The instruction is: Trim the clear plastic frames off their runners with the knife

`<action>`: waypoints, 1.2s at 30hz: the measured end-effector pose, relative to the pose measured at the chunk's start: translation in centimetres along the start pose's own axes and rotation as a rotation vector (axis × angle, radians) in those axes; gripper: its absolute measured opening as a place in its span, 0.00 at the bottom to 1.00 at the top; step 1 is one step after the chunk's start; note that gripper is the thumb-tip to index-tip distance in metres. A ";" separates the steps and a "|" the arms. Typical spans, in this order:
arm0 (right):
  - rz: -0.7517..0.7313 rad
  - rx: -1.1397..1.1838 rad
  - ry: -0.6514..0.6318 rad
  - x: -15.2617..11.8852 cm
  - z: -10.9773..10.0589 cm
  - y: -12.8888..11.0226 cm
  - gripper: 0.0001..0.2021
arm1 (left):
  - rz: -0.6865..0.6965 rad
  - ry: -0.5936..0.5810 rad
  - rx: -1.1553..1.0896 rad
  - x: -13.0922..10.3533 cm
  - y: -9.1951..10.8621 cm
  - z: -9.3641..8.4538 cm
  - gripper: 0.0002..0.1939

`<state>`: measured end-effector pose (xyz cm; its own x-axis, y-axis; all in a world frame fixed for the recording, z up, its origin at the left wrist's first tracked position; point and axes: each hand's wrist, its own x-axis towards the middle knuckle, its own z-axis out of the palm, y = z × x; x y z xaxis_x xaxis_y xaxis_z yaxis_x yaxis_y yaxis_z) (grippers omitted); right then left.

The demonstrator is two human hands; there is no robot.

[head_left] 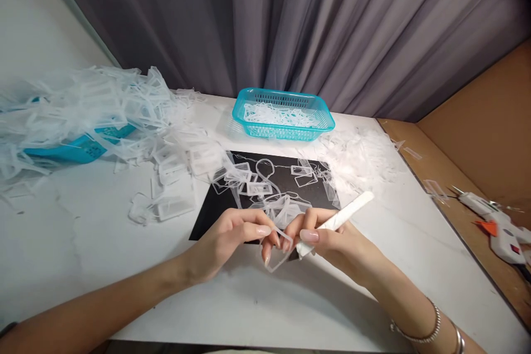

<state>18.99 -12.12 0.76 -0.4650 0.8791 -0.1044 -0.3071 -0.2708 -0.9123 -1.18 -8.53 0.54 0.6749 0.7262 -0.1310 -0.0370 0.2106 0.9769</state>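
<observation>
Between thumb and fingers, my left hand (236, 238) pinches a thin translucent plastic rectangular frame (279, 265), tilted above the table. My right hand (336, 238) is closed around a white, wrapped-looking stick-shaped tool (352, 209); its business end is hard to make out. The right fingertips lie close against the frame, and I cannot tell whether they grip it too. Just beyond both hands, a black mat (207, 213) carries loose translucent frames (259, 188) and curly plastic scraps.
A blue basket (284, 134) with white pieces stands at the back. Heaped translucent frames (103, 99) bury another blue container (83, 146) on the left. More plastic scraps (357, 157) are piled to the right. A white glue gun (504, 232) lies at the far right.
</observation>
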 end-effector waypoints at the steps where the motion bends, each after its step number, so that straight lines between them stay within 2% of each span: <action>1: 0.015 0.007 -0.004 0.1 0.0 -0.1 0.11 | -0.020 -0.005 -0.028 0.1 0.0 0.0 0.11; 4: 0.043 0.001 0.014 0.1 0.1 -0.2 0.11 | -0.069 -0.015 -0.071 0.3 0.0 0.1 0.12; 7: 0.002 0.000 0.044 0.1 -0.3 -0.2 0.10 | -0.053 0.018 0.001 0.4 0.3 -0.1 0.13; 10: -0.101 -0.085 0.117 0.5 -1.2 -1.2 0.09 | 0.033 0.171 0.213 0.6 1.2 -0.9 0.13; 12: -0.202 -0.238 0.192 1.6 -2.2 -2.9 0.09 | 0.073 0.290 0.368 0.8 1.9 -1.7 0.12; 14: -0.313 -0.442 0.260 3.7 -3.3 -5.2 0.10 | 0.051 0.341 0.514 1.0 2.3 -2.3 0.12; 17: -0.464 -0.722 0.401 8.5 -5.2 -9.1 0.09 | -0.003 0.305 0.715 1.3 1.6 -2.6 0.09; 18: -0.468 -0.837 0.456 10.3 -5.8 -10.1 0.09 | 0.019 0.286 0.770 1.4 1.1 -2.5 0.09; 20: -0.422 -0.923 0.473 13.6 -6.8 -11.7 0.09 | 0.117 0.240 0.848 1.6 0.0 -2.1 0.09; 23: -0.376 -1.029 0.518 16.1 -7.3 -12.4 0.11 | 0.215 0.201 0.909 1.9 -1.5 -1.4 0.10; 25: -0.367 -1.067 0.537 15.5 -6.9 -11.8 0.10 | 0.241 0.200 0.928 2.0 -2.1 -1.2 0.07; 27: -0.335 -1.074 0.505 13.2 -5.9 -10.6 0.08 | 0.238 0.202 0.917 2.1 -2.4 -1.2 0.05; 32: -0.045 -0.988 0.208 5.0 -3.4 -5.7 0.09 | 0.133 0.234 0.780 1.9 -2.0 -1.2 0.07; 34: 0.024 -0.944 0.168 2.9 -3.1 -3.7 0.08 | 0.083 0.230 0.712 1.7 -1.6 -1.0 0.07; 36: 0.025 -0.867 0.186 2.2 -3.2 -2.0 0.09 | 0.032 0.215 0.648 1.7 -1.3 -0.8 0.07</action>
<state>21.23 -8.44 1.10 -0.2971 0.9470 -0.1219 0.4734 0.0352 -0.8802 -0.63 -7.04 -1.05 0.5173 0.8533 -0.0654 0.4391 -0.1990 0.8761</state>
